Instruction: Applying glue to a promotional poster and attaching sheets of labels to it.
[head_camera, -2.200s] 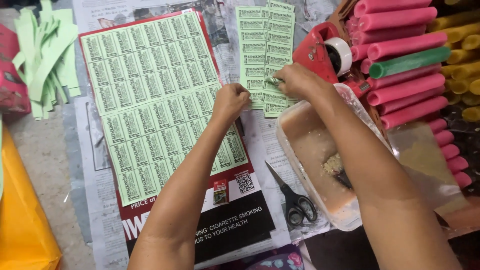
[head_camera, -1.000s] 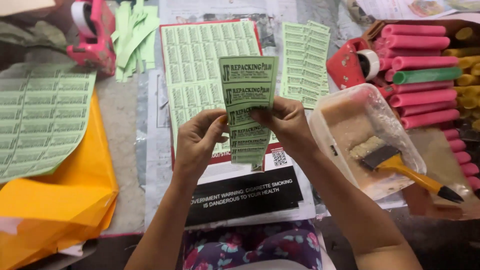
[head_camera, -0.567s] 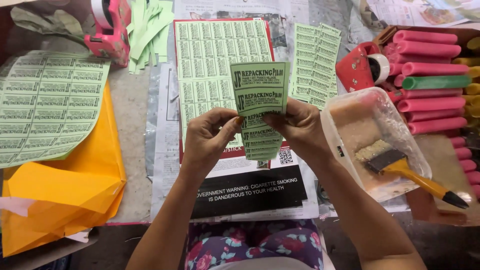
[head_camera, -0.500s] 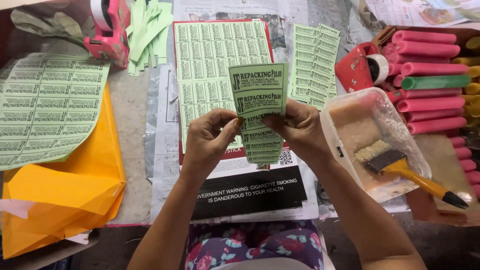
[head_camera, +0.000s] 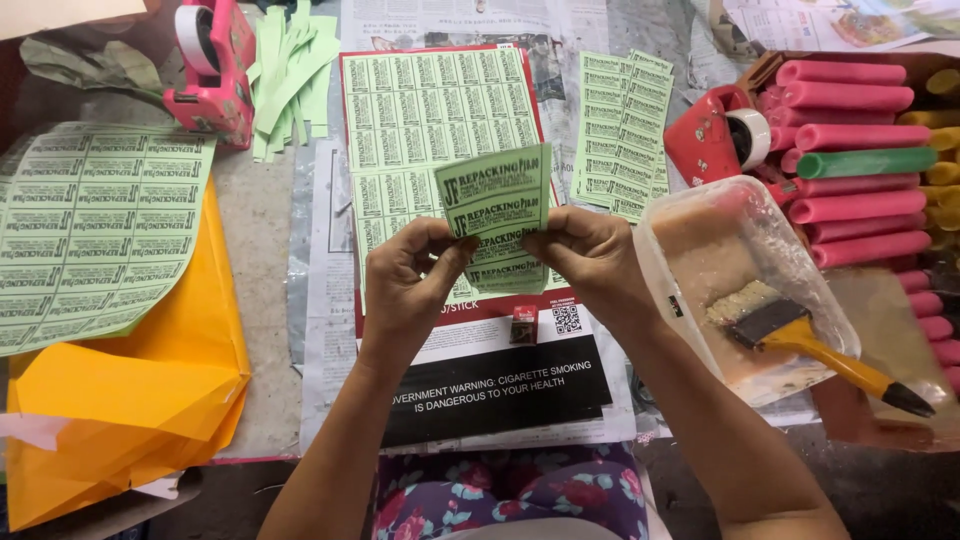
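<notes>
A grey work surface (head_camera: 262, 250) covered with spread newspaper sheets (head_camera: 322, 290), lit evenly from above.

grey table (head_camera: 262, 230) under newspaper (head_camera: 320, 330), yellow sheets (head_camera: 150, 400), tape dispenser (head_camera: 212, 70).

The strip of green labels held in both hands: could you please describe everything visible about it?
The strip of green labels is thin, pale green paper printed in black, with several labels stacked down a column. It is held upright above the printed label sheet, with the left hand pinching its left edge and the right hand its right. Its lower end is hidden between the fingers.
</notes>
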